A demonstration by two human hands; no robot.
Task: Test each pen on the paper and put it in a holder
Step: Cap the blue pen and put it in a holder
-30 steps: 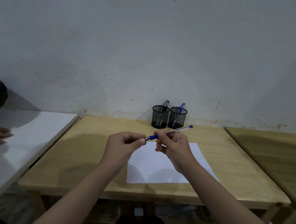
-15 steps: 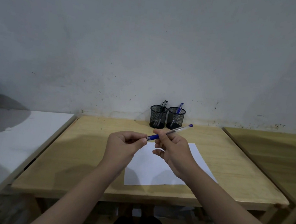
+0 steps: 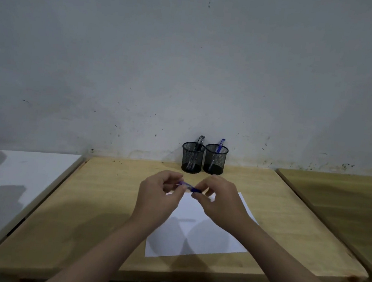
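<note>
The blue pen (image 3: pixel 189 187) is motion-blurred, mostly hidden between both hands' fingers; its tip cannot be made out.

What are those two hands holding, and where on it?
A blue plastic pen: left hand pinches one end, right hand the other, above the white paper sheet.

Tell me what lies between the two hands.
In the head view, a blue pen spans the gap between the left hand and the right hand; both pinch it, above the paper.
</note>
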